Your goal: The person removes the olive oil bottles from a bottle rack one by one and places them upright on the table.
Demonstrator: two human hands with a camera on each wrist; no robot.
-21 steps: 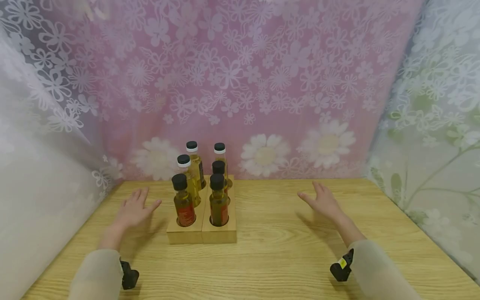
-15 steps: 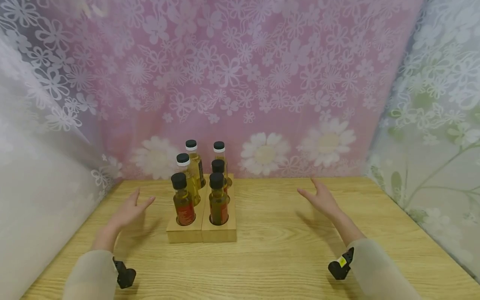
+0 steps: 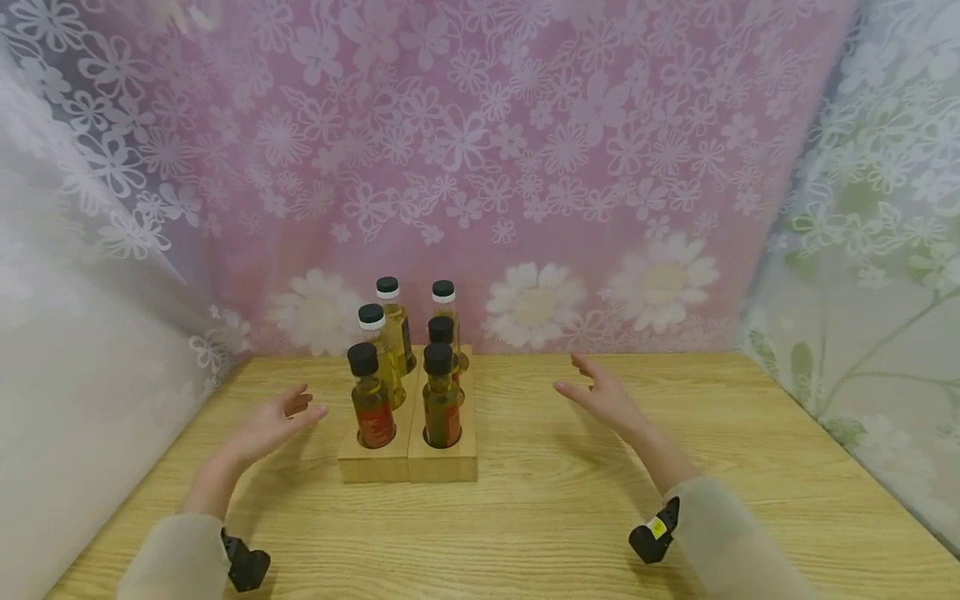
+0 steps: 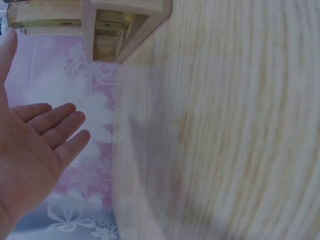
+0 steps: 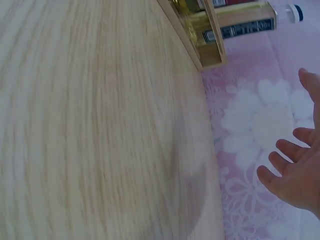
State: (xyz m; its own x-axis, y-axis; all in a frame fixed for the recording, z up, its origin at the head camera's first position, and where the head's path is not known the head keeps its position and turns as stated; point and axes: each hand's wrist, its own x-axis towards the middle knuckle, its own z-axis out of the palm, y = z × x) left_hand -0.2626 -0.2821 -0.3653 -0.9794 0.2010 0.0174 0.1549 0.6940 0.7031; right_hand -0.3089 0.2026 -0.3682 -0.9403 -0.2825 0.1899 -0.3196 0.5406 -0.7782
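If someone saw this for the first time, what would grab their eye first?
Probably the pink flowered cloth behind the table, filling the upper middle of the head view. Next, six dark-capped bottles standing in the wooden rack, left of center. The left hand and right hand are on either side, holding nothing.

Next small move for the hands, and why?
Probably move the right hand leftward to the right wooden bottle holder. Both hands are open and hold nothing; the left hand is close beside the left wooden bottle holder, while a wider stretch of wooden table separates the right hand from its side. That would likely let both hands flank the pair.
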